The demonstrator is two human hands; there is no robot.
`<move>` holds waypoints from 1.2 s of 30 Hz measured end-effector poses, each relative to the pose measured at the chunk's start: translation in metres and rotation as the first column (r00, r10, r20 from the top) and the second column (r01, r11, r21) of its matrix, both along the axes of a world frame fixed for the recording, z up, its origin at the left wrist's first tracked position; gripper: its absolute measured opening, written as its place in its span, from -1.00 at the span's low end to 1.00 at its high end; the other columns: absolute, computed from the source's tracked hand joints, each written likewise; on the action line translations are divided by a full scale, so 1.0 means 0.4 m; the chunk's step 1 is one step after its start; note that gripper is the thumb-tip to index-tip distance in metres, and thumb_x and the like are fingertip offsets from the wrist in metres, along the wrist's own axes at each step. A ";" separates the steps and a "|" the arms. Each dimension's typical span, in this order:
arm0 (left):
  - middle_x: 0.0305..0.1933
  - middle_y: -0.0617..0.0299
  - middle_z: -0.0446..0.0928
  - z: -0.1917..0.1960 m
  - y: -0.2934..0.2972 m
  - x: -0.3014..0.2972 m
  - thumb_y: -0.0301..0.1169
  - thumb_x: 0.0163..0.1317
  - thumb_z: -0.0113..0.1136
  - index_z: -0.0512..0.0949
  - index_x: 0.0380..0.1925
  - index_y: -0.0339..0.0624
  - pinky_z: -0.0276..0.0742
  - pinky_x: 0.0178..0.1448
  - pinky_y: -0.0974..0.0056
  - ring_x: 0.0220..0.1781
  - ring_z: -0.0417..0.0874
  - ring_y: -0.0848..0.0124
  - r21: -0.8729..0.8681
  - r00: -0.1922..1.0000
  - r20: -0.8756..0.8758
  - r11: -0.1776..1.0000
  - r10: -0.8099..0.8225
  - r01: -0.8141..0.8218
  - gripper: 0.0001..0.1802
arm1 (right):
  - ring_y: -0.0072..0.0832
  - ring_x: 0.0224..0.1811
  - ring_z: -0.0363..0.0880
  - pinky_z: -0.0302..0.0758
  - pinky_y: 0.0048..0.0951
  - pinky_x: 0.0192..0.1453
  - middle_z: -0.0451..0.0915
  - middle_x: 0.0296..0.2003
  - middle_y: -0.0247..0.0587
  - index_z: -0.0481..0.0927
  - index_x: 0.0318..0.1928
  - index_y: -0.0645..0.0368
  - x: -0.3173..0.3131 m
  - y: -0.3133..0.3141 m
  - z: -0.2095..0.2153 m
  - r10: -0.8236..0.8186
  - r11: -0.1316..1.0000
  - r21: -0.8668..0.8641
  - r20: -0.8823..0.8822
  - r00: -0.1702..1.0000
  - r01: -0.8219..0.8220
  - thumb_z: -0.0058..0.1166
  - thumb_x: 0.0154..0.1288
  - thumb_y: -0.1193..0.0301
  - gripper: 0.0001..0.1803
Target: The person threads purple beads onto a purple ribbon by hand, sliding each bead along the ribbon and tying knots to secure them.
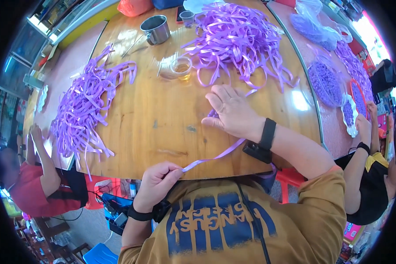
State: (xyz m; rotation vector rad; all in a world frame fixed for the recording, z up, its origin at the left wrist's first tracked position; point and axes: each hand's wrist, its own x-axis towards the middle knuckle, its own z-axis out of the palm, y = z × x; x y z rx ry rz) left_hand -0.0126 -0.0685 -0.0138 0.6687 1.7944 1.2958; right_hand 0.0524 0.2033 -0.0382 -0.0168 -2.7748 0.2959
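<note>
My left hand (160, 182) is closed at the table's near edge, pinching the end of a purple ribbon (215, 156). From there the ribbon runs up and right, passing beneath my right wrist. Over the wooden table (163, 119) my right hand (233, 110) is stretched out, palm showing and fingers extended. A bit of purple ribbon peeks out between its thumb and forefinger, and another piece shows beyond the fingers; whether the hand grips any is hidden. Beyond it lies a large heap of purple ribbons (237, 39). A second ribbon pile (86, 105) spreads along the table's left side.
A metal mug (155, 30) and a clear cup of yellowish liquid (181, 66) stand toward the back. At right, a co-worker's hands (364, 127) hold a white tray (350, 116) with purple pieces, beside bagged purple material (324, 83). Another person in red (35, 189) sits at left.
</note>
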 end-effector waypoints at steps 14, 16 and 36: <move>-0.53 0.36 0.43 -0.014 -0.014 -0.021 -0.49 0.19 0.08 0.53 -0.40 -0.32 0.31 -0.39 0.50 -0.47 0.37 0.63 0.045 0.998 0.062 0.999 0.010 -0.013 -0.89 | -0.14 -0.15 0.36 0.30 -0.19 -0.04 0.37 -0.20 -0.10 0.37 -0.17 0.22 -0.055 0.093 0.018 0.029 0.999 0.027 0.010 1.000 -0.029 0.18 0.01 0.13 -0.51; -0.54 0.36 0.43 -0.010 -0.009 -0.017 -0.49 0.19 0.08 0.53 -0.40 -0.32 0.31 -0.40 0.50 -0.49 0.38 0.62 0.075 0.997 0.073 0.997 -0.005 0.000 -0.89 | -0.12 -0.08 0.35 0.29 -0.19 0.01 0.38 -0.13 -0.07 0.37 -0.12 0.24 -0.038 0.100 0.050 -0.014 1.000 0.013 0.083 0.996 0.013 0.12 0.09 0.11 -0.49; -0.48 0.31 0.50 0.122 0.069 0.018 -0.54 0.13 0.15 0.54 -0.37 -0.31 0.33 -0.39 0.48 -0.46 0.44 0.60 0.107 0.976 -0.133 0.976 -0.174 0.188 -0.93 | -0.44 -0.39 0.46 0.37 -0.50 -0.26 0.49 -0.37 -0.22 0.35 0.00 0.26 0.215 -0.139 0.188 0.184 0.708 -0.705 0.235 0.954 0.037 0.00 0.25 0.46 -0.68</move>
